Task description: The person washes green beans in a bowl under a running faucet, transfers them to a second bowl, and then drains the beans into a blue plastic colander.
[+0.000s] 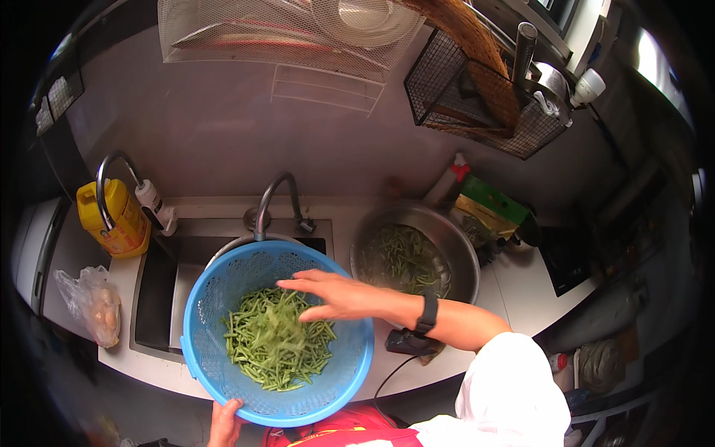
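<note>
A blue plastic colander basket (209, 357) is tilted towards me over the front of the counter. Cut green beans (279, 346) lie heaped in its bottom, and some under my palm are blurred. My left hand (225, 420) grips the basket's rim at the lower left, thumb over the edge. Above the beans hovers my right hand (329, 296), its fingers spread and nothing held in it. To the right stands a large stainless steel basin (466, 262) with more green beans (410, 257) in what looks like water.
Behind the basket are a sink (153, 313) and a curved faucet (273, 190). A yellow jug (120, 218) and a plastic bag (95, 307) stand at the left. A dark corded device (408, 341) lies below the basin. Overhead hangs a black wire basket (441, 106).
</note>
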The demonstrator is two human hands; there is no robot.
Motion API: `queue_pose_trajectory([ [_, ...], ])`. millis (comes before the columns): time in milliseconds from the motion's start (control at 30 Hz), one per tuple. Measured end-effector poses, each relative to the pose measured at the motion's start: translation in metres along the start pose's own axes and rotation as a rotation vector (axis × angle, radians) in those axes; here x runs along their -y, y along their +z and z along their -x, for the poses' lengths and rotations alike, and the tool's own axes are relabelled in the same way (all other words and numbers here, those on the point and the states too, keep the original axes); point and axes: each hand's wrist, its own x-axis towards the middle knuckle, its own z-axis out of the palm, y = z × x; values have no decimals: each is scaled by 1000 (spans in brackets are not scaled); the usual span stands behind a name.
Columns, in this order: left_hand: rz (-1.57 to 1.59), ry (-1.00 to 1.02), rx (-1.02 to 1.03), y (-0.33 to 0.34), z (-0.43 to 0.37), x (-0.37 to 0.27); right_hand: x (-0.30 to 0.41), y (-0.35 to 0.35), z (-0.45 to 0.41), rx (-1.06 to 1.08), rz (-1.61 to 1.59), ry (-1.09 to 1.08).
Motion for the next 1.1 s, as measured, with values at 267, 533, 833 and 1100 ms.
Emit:
queue_pose_trajectory([
  [267,37,3,-10,0,-1,5,-206,-89,160,-175,448,890],
  [533,40,10,-51,-8,5,6,-289,-56,168,-657,157,924],
  [833,60,-5,-37,-1,9,0,-210,-45,50,-210,63,866],
  [1100,54,-11,-59,1,7,0,-196,14,66,-60,57,726],
])
